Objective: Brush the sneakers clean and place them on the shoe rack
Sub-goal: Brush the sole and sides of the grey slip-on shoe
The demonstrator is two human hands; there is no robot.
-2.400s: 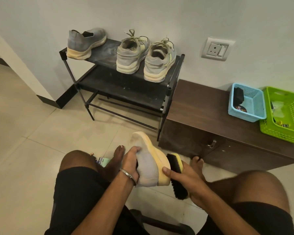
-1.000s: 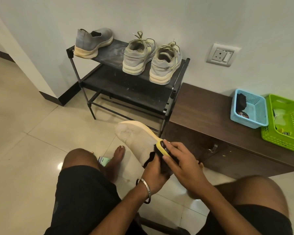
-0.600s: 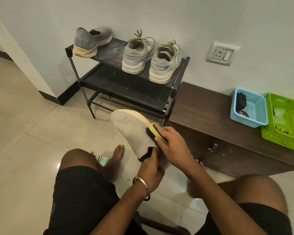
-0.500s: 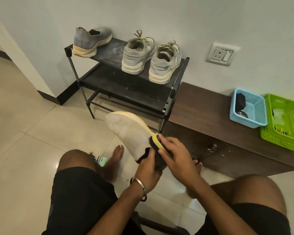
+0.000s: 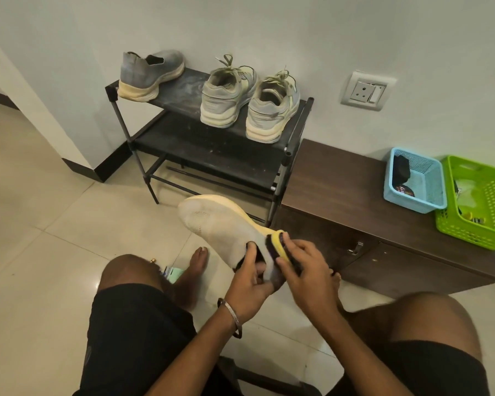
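Left hand (image 5: 247, 284) gripping grey slip-on sneaker (image 5: 220, 227) at its collar, right hand (image 5: 303, 271) clamped on yellow-backed brush (image 5: 277, 242) against the heel, printed item (image 5: 405, 190) in blue basket (image 5: 420, 205) at cabinet's (image 5: 335, 181) far edge, lettering apparently unreadable.

Dim, soft light; wide-angle edge distortion

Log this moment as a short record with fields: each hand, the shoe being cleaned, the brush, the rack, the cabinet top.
left hand: grips the heel end of the grey slip-on sneaker, thumb at the collar
right hand: holds the yellow-backed brush against the sneaker near its heel
sneaker in hand: toe points away, held above the floor
shoe rack: top shelf holds the matching grey slip-on and a pair of laced sneakers
cabinet top: blue basket beside green basket
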